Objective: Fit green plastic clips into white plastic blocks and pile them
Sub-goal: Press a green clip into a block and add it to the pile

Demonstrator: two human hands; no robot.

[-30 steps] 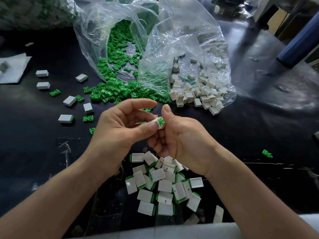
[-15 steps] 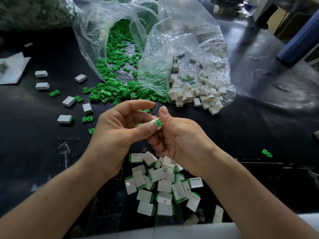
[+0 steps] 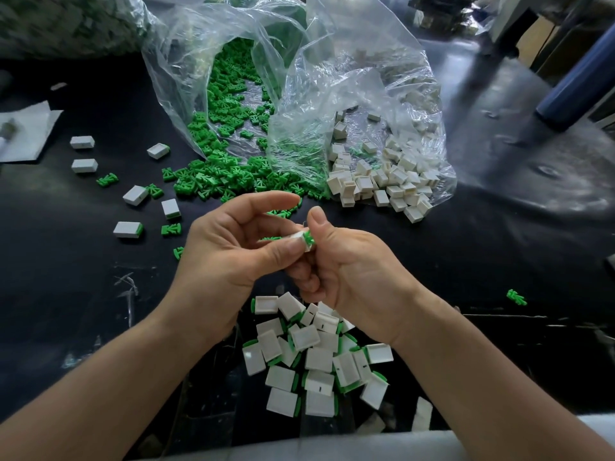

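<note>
Just above the pile [image 3: 309, 364] of finished pieces, a white block [image 3: 301, 245] with a green clip [image 3: 309, 239] at its end is pinched between both grips. The left grip [image 3: 229, 254] clamps it under the thumb, and the right grip [image 3: 352, 271] pinches the clip end. Beyond the pile, a clip bag [image 3: 166, 78] and a block bag [image 3: 366, 78] lie open on the desk [image 3: 66, 294]. Stray blocks [image 3: 126, 229] lie left of the pile.

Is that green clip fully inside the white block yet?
Not fully: the green clip juts from the end of the white block, pinched between left hand and right hand.
</note>
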